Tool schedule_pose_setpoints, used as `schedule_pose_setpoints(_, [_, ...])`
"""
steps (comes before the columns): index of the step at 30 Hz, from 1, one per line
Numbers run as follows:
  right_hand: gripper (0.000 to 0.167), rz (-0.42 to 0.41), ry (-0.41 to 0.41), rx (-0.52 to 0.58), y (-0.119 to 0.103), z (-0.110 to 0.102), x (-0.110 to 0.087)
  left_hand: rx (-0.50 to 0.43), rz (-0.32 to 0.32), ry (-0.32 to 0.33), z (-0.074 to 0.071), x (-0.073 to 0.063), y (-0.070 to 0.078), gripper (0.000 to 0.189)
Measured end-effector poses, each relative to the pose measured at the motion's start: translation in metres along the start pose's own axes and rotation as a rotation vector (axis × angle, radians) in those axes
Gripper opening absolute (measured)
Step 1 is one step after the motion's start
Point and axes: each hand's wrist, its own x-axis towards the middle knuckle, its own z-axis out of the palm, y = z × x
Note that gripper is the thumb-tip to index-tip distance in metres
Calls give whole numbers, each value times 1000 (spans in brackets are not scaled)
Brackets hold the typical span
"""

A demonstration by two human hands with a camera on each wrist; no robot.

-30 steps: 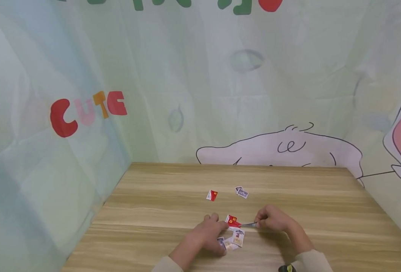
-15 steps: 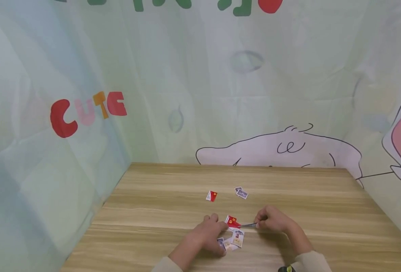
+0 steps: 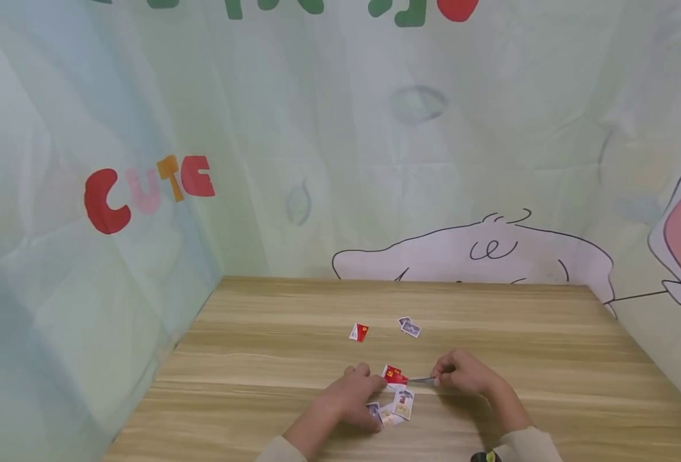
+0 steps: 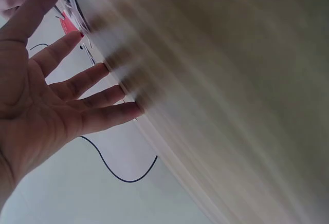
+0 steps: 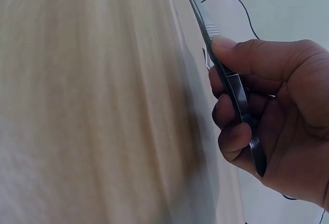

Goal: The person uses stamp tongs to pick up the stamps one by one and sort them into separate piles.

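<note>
My right hand (image 3: 464, 372) pinches a pair of metal tweezers (image 5: 235, 88) between thumb and fingers. Their tips reach left to overlapping red stamps (image 3: 391, 374) with yellow emblems. Beside these stamps my left hand (image 3: 349, 396) rests with fingers spread and fairly straight; in the left wrist view its fingertips (image 4: 131, 110) come down at the tabletop. The index fingertip lies right at the red stamps' left edge. Just below, a pale picture stamp (image 3: 403, 404) overlaps a beige one (image 3: 389, 416), and a dark-blue stamp (image 3: 374, 410) is partly hidden by the left thumb.
Farther back on the wooden table (image 3: 260, 359) lies a single red-and-white stamp (image 3: 359, 332). To its right, two greyish stamps (image 3: 411, 328) overlap. A printed cloth backdrop (image 3: 317, 160) rises behind the table and along its sides.
The red stamps at the tweezers' tips have shifted slightly against each other, so the right one's emblem shows less. Both hands stay nearly in place.
</note>
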Motion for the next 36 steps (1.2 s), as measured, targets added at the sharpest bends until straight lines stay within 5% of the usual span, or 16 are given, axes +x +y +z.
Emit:
schedule_pose_setpoints(28, [4, -74, 112, -19, 1, -1, 0, 41, 30, 4, -8, -15, 6, 60])
schedule_pose_setpoints(36, [4, -22, 143, -33, 1, -1, 4, 79, 78, 17, -5, -19, 6, 54])
